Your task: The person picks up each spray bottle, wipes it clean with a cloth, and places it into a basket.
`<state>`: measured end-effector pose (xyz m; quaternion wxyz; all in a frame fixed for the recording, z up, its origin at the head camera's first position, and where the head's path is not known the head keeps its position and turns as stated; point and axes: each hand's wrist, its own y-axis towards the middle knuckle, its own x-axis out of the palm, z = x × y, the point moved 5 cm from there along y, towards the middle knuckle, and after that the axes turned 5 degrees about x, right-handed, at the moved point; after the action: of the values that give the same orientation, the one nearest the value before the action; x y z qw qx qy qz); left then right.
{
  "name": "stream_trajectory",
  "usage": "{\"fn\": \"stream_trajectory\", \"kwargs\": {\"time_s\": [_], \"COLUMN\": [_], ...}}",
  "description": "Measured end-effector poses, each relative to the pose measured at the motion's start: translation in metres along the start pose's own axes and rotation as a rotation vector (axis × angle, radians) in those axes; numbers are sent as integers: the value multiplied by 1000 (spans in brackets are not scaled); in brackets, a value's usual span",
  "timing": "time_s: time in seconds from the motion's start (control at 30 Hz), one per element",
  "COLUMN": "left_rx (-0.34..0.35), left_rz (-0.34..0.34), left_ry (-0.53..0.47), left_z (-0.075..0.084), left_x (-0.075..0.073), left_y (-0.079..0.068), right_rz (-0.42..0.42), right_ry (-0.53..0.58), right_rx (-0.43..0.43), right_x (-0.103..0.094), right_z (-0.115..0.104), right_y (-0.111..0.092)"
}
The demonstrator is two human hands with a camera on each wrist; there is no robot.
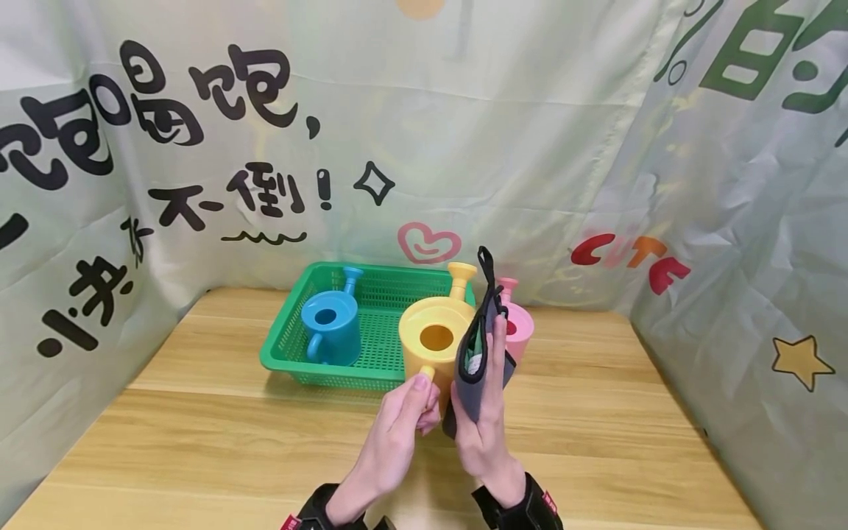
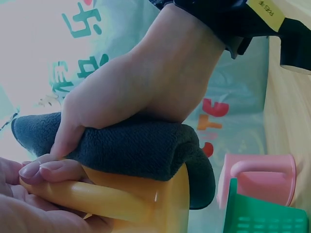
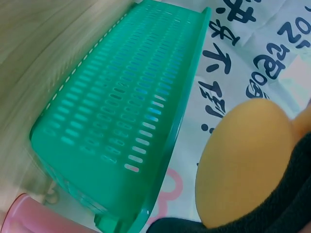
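In the head view my left hand grips the handle of a yellow watering can. The can is held up in front of the green basket's near right corner; its round base shows in the right wrist view. My right hand holds a folded dark grey cloth with black trim and a loop against the can's right side. Its fingers are straight behind the cloth, and the thumb bends over the cloth's near edge. In the left wrist view the fuzzy cloth lies between the right hand and the can.
A green slotted basket stands at the back of the wooden table. Inside it, on the left, is a blue watering can. A pink watering can stands right of the basket, partly behind the cloth. Printed fabric walls enclose the table.
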<state>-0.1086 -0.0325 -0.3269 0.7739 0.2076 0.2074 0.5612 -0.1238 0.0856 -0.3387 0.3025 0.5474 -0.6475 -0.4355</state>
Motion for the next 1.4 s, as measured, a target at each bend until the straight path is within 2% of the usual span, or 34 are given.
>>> {"fn": "stream_trajectory", "kwargs": {"time_s": [0.13, 0.27, 0.33, 0.4, 0.53, 0.67, 0.77, 0.83, 0.97, 1.13, 1.23, 1.4], "left_rx": [-10, -16, -14, -9, -12, -21, -20, -20, -31, -40, -37, -11], "left_rz": [0, -5, -6, -5, 3, 11, 10, 7, 6, 6, 1, -9], "left_ry": [14, 21, 23, 23, 22, 10, 6, 6, 10, 20, 22, 25], "left_z": [-1, -1, -1, -1, 0, 0, 0, 0, 0, -1, 0, 1], "left_x": [0, -1, -1, -1, -2, -2, -3, -3, -3, -3, -3, -3], "left_y": [0, 0, 0, 0, 0, 0, 1, 1, 1, 1, 1, 1], "right_rz": [-39, -49, -52, -57, -61, -31, -15, -13, -36, -82, -91, -66], "right_ry": [110, 128, 125, 108, 55, -47, -76, -70, 23, 153, 168, 134], "right_rx": [110, 243, 265, 239, 104, -42, -96, -100, -52, 84, 185, 299], "right_x": [-4, -10, -12, -11, -4, 3, 5, 5, 3, -1, -5, -13], "right_z": [3, 6, 6, 6, 2, -2, -3, -2, -1, 2, 5, 7], "right_y": [3, 0, -1, 0, 2, -1, -2, -2, 0, 3, 1, -4]}}
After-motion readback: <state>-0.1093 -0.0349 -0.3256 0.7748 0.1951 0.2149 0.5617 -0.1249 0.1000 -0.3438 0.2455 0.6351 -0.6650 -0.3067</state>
